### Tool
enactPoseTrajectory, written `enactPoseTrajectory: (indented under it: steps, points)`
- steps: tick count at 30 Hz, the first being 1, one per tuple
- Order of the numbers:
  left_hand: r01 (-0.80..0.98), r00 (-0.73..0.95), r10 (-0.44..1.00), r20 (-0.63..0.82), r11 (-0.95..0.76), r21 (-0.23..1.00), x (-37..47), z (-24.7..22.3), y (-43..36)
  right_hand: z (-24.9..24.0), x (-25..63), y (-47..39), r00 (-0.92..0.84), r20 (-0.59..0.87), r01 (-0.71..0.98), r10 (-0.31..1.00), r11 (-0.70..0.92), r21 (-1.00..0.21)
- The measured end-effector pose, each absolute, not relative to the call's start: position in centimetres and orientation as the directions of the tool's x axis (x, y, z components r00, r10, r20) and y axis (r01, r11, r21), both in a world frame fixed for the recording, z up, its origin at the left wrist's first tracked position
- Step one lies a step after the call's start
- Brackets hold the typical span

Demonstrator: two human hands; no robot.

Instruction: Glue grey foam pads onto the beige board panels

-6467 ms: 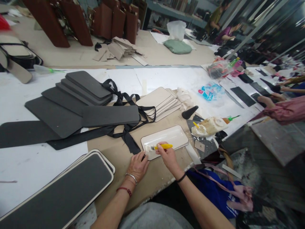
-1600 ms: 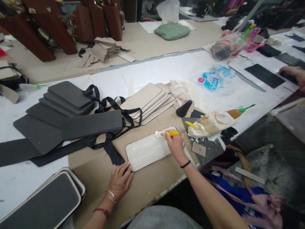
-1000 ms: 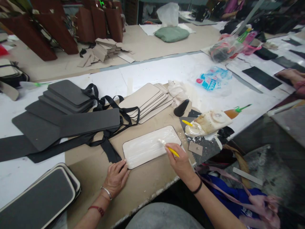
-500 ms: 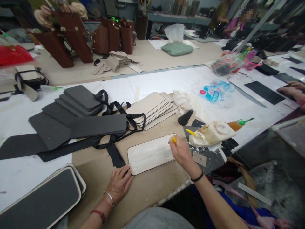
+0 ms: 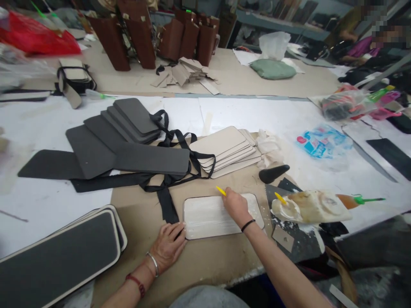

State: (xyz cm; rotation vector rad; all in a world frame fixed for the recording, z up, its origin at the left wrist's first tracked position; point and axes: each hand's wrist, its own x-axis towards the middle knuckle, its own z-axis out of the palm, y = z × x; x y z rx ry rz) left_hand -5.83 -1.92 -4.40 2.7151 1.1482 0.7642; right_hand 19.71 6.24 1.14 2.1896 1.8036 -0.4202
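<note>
A pale rounded panel (image 5: 205,218) with a dark edge lies flat on brown paper, its top streaked with a wet white coating. My left hand (image 5: 168,246) rests flat at its left end, fingertips touching the edge and holding nothing. Over the panel's middle, my right hand (image 5: 236,207) is closed around a yellow-handled tool (image 5: 221,191); its working end is hidden under the hand. To the right stands a stained, cut-open plastic bottle (image 5: 311,207) with white paste and another yellow stick (image 5: 280,198) at its opening.
Fanned dark grey panels (image 5: 150,158) with black straps lie behind left, beside stacked pale panels (image 5: 221,147). Grey panels with pale borders (image 5: 73,248) lie at front left. A black tapered object (image 5: 274,174) and an orange bottle (image 5: 348,199) are at right. Brown bags (image 5: 171,38) stand behind.
My right hand has moved left along the panel, from its right end to its middle, with the yellow-handled tool. My left hand stays at the left edge. The view has swung left.
</note>
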Motion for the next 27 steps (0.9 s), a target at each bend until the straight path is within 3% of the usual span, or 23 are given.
enactPoseTrajectory:
  steps: [6,13,16,27]
  points:
    - [0.678,0.555,0.734,0.392,-0.672,0.298,-5.7,-4.5,-2.3,2.7,15.3,7.8,-0.013,-0.414,0.998,0.91,-0.015,-0.064]
    - [0.675,0.511,0.744,0.431,-0.657,0.335,-5.4,-4.3,-2.2,3.9,10.6,15.6,-0.022,-0.336,0.976,0.942,-0.053,-0.213]
    - [0.65,0.512,0.74,0.436,-0.666,0.367,-5.5,-4.8,-2.2,3.3,9.0,18.5,0.016,-0.369,0.961,0.929,-0.117,-0.253]
    - [0.642,0.543,0.776,0.321,-0.63,0.437,-5.8,-4.4,-2.4,2.7,7.3,20.4,0.078,-0.423,0.958,0.903,-0.185,-0.217]
